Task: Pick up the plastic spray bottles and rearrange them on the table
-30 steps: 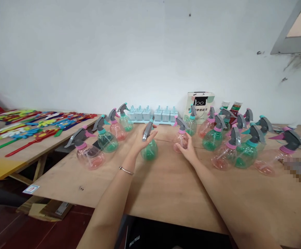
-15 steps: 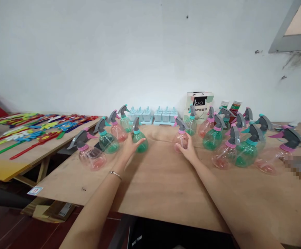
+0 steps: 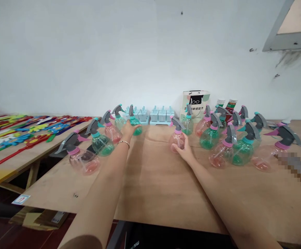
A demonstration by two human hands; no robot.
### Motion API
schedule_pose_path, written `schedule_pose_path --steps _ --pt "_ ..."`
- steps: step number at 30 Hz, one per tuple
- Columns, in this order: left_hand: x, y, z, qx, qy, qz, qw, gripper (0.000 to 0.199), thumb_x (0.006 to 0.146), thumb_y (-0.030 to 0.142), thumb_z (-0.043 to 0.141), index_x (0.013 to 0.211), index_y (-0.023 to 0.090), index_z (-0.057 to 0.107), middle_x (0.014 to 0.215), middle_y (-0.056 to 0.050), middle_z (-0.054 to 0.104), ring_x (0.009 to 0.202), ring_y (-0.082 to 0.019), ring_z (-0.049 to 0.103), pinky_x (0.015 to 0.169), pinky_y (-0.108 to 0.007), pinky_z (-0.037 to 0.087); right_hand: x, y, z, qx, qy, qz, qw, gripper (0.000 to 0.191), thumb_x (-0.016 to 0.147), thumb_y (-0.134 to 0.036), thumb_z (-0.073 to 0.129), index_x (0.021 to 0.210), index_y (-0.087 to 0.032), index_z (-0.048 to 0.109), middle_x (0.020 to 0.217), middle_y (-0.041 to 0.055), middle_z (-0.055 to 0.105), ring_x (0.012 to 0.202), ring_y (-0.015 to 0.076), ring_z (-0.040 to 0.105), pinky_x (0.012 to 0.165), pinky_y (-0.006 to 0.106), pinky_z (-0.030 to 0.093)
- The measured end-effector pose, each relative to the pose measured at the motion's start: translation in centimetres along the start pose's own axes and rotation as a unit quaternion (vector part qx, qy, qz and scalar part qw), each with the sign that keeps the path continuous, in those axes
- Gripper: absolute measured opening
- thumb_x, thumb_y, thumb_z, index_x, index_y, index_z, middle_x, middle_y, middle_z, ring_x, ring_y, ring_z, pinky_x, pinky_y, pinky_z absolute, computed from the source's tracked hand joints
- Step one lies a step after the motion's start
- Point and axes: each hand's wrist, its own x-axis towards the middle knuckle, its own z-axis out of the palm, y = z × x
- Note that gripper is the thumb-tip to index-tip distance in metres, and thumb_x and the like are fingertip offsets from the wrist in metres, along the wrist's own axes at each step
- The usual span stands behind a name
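Behind everything is the pale plain wall (image 3: 88,62), with the broad flat brown wooden table (image 3: 152,193) set before it. At the back stand a white paper carrier bag with a black panel (image 3: 198,101) and pale-blue plastic ice-lolly moulds (image 3: 162,116). The round clear-green plastic spray bottle (image 3: 138,130), in front of the moulds' left set, is clasped by the left hand (image 3: 127,130), thumb across the near side, fingers hidden. Around the table's middle, the round clear-pink plastic spray bottle (image 3: 175,142) stands upright, clamped between the thumb and fingers of the right hand (image 3: 186,153). Both hands hold the rounded bodies, probably because these steady better than the grey trigger heads (image 3: 176,122). As for contents, the left-front pink bottle (image 3: 89,165) shows a thin pale tube (image 3: 82,162) inside; whether any bottle holds liquid, I cannot tell
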Motion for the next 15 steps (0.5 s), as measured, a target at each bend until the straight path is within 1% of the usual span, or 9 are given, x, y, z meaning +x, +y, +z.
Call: schedule_pose_path --steps 3,6,9,11,13,15 --pt "0.2 0.1 0.1 0.009 0.020 -0.013 1.000 0.082 0.075 0.067 0.070 0.134 0.014 0.047 0.125 -0.026 0.064 0.118 -0.042 0.062 0.094 -0.055 0.049 0.0 -0.1 0.1 0.001 -0.006 0.005 1.000 0.087 0.077 -0.056 0.071 0.147 -0.023 0.032 0.150 0.0157 0.042 0.140 0.0306 0.044 0.119 0.052 0.036" --pt "0.2 0.2 0.1 0.001 0.026 -0.027 0.999 0.085 0.077 0.063 0.071 0.138 0.011 0.042 0.125 -0.029 0.063 0.118 -0.044 0.062 0.094 -0.055 0.049 0.0 -0.3 0.2 0.006 -0.013 0.005 1.000 0.087 0.077 -0.055 0.071 0.147 -0.023 0.031 0.150 0.0158 0.042 0.141 0.0308 0.044 0.119 0.052 0.036" --pt "0.0 0.3 0.4 -0.052 0.053 -0.029 0.997 0.091 0.076 0.055 0.077 0.142 0.007 0.036 0.123 -0.031 0.063 0.118 -0.044 0.062 0.094 -0.054 0.049 -0.1 -0.5 0.2 0.010 -0.017 0.001 1.000 0.085 0.077 -0.052 0.071 0.147 -0.023 0.032 0.150 0.0158 0.044 0.141 0.0308 0.044 0.119 0.052 0.035" --pt "-0.6 0.3 0.8 -0.093 0.080 -0.021 0.992 0.095 0.076 0.052 0.077 0.145 0.006 0.030 0.121 -0.029 0.064 0.117 -0.043 0.063 0.095 -0.053 0.049 -0.1 -0.6 0.2 0.010 -0.017 0.006 1.000 0.086 0.076 -0.052 0.072 0.147 -0.023 0.032 0.150 0.0157 0.043 0.141 0.0310 0.044 0.119 0.053 0.035" --pt "-1.8 0.5 1.3 -0.121 0.107 -0.008 0.987 0.089 0.084 0.051 0.069 0.147 0.008 0.025 0.120 -0.025 0.064 0.116 -0.038 0.063 0.097 -0.051 0.049 -0.1 -0.5 0.2 0.008 -0.013 0.016 1.000 0.087 0.075 -0.052 0.073 0.147 -0.023 0.032 0.151 0.0156 0.043 0.140 0.0314 0.044 0.118 0.053 0.036" --pt "-3.7 1.0 2.0 -0.141 0.124 0.015 0.982 0.070 0.094 0.049 0.056 0.146 0.012 0.027 0.116 -0.018 0.065 0.111 -0.030 0.065 0.097 -0.044 0.050 -0.1 -0.5 0.2 0.008 -0.012 0.017 1.000 0.087 0.075 -0.052 0.073 0.147 -0.024 0.033 0.151 0.0149 0.043 0.139 0.0312 0.045 0.118 0.053 0.036"
